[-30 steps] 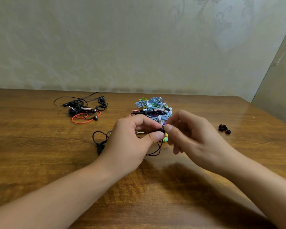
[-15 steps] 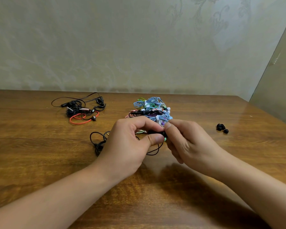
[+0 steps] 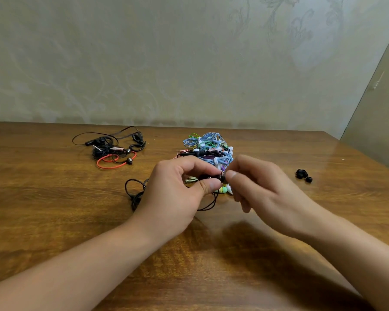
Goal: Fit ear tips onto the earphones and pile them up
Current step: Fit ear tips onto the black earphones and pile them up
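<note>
My left hand (image 3: 177, 191) pinches a black earbud (image 3: 208, 177) between thumb and forefinger above the wooden table (image 3: 54, 209). Its black cable (image 3: 133, 194) trails down and loops on the table to the left. My right hand (image 3: 263, 189) pinches a small black ear tip (image 3: 222, 178) against the earbud's end. Behind my hands lies a pile of coiled earphones (image 3: 208, 149) in blue, green, white and purple. Loose black ear tips (image 3: 303, 175) sit to the right.
A second heap of black and red earphones (image 3: 112, 151) lies at the back left. A patterned wall stands behind the table's far edge. The table's right corner is near the loose tips.
My hands stay together at the earbud. The right hand's fingers have shifted slightly around the tip; the view has tilted a little.
</note>
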